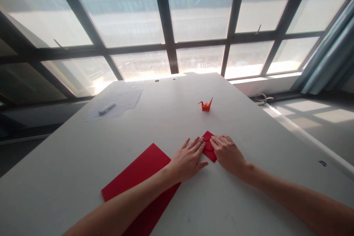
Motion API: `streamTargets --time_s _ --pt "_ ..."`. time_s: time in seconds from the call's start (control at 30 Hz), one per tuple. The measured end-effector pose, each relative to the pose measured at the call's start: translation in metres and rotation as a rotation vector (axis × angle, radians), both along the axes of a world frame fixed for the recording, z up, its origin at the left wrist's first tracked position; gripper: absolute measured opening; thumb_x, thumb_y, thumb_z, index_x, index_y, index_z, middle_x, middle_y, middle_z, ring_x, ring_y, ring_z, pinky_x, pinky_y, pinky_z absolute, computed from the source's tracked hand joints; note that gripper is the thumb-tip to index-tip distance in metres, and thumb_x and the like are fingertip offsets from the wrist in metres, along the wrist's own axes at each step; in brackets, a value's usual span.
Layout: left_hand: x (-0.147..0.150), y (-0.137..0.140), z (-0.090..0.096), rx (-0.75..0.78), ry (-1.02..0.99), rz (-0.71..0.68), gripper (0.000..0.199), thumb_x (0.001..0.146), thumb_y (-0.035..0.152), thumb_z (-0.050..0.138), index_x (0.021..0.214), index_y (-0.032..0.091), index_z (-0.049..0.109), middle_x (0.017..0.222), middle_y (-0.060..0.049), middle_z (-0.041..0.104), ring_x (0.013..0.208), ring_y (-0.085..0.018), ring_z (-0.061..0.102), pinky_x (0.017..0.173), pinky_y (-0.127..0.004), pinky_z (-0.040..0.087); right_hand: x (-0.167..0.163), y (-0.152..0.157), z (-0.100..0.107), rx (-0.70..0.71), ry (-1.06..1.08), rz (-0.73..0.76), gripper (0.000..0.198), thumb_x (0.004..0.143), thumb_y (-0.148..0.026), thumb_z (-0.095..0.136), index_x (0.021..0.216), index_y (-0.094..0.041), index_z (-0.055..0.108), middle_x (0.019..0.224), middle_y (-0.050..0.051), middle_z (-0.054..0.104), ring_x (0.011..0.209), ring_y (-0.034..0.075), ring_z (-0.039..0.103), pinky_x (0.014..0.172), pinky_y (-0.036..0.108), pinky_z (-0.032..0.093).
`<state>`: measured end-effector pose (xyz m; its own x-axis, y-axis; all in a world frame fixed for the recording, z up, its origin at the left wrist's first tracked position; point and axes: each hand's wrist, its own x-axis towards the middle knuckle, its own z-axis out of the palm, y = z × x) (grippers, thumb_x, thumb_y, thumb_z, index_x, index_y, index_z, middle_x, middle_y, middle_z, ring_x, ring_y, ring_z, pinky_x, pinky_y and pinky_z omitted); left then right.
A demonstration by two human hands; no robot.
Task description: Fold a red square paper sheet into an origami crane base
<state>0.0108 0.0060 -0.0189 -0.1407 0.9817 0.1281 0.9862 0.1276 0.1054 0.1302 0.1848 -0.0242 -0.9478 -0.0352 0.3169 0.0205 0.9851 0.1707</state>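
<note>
Our spread left hand (188, 159) and bent right hand (227, 155), whose grip we cannot tell, touch opposite edges of the small folded red paper (208, 148), white tabletop (265, 140) stretching rightward to its edge and forward to the orange paper crane (205, 107)

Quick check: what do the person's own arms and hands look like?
The left hand and right hand are ungloved, with slender fingers. The left forearm and right forearm are bare up to the picture's edge: no sleeve, watch, bracelet or cable shows. Rings, if any, can't be made out.
</note>
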Motion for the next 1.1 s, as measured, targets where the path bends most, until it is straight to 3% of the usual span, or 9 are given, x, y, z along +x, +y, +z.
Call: streamTargets --time_s 0.2,0.33,0.47,0.57,0.67,0.87,1.1 --pt "0.011 -0.005 0.003 0.046 0.074 0.083 0.061 0.099 0.054 0.036 0.147 0.016 0.038 0.152 -0.013 0.040 0.145 -0.028 0.027 0.118 -0.048 0.021 0.001 -0.001 -0.001 0.033 0.014 -0.020 0.030 0.088 -0.009 0.052 0.115 -0.012 0.066 0.120 0.016 0.066 0.110 0.028 0.057 0.101 0.042 0.033" --pt "0.016 -0.009 0.003 0.035 0.108 0.243 0.057 0.100 0.049 0.036 0.138 0.008 0.048 0.144 -0.020 0.049 0.140 -0.031 0.038 0.115 -0.049 0.029 0.000 0.000 -0.001 0.028 0.010 -0.008 0.031 0.088 -0.008 0.052 0.115 -0.010 0.065 0.120 0.016 0.066 0.108 0.027 0.058 0.101 0.041 0.033" --pt "0.008 -0.006 0.005 0.095 0.099 0.385 0.052 0.102 0.036 0.030 0.141 0.002 0.043 0.148 -0.024 0.041 0.142 -0.031 0.033 0.114 -0.049 0.032 -0.001 -0.001 -0.002 0.026 0.006 -0.009 0.030 0.087 -0.007 0.052 0.114 -0.009 0.066 0.119 0.016 0.066 0.108 0.026 0.058 0.102 0.040 0.034" --pt "0.005 0.000 0.005 0.121 0.050 0.252 0.051 0.103 0.031 0.027 0.150 0.009 0.029 0.156 -0.017 0.030 0.148 -0.025 0.020 0.117 -0.047 0.026 -0.001 -0.001 -0.003 0.031 0.005 -0.007 0.030 0.087 -0.006 0.052 0.114 -0.008 0.066 0.119 0.016 0.066 0.108 0.027 0.058 0.102 0.041 0.034" --pt "0.006 0.002 0.002 0.063 0.003 0.098 0.057 0.102 0.041 0.033 0.152 0.016 0.024 0.158 -0.012 0.027 0.149 -0.025 0.015 0.118 -0.051 0.023 -0.001 -0.001 -0.003 0.033 0.012 0.002 0.030 0.087 -0.007 0.052 0.114 -0.009 0.066 0.118 0.016 0.066 0.108 0.027 0.058 0.102 0.042 0.034" --pt "0.007 -0.007 -0.001 0.039 -0.009 0.130 0.048 0.101 0.037 0.036 0.147 0.024 0.037 0.155 -0.011 0.034 0.145 -0.027 0.028 0.115 -0.052 0.028 -0.001 -0.001 -0.006 0.037 0.031 -0.001 0.032 0.088 -0.006 0.051 0.116 -0.008 0.065 0.121 0.018 0.066 0.112 0.027 0.058 0.103 0.042 0.035" --pt "0.006 -0.007 -0.002 0.063 0.024 0.115 0.045 0.101 0.035 0.038 0.144 0.023 0.042 0.152 -0.013 0.040 0.142 -0.029 0.034 0.111 -0.052 0.033 -0.001 -0.001 -0.014 0.073 0.065 -0.009 0.035 0.086 -0.005 0.050 0.118 -0.001 0.064 0.123 0.023 0.065 0.115 0.028 0.061 0.111 0.045 0.032"
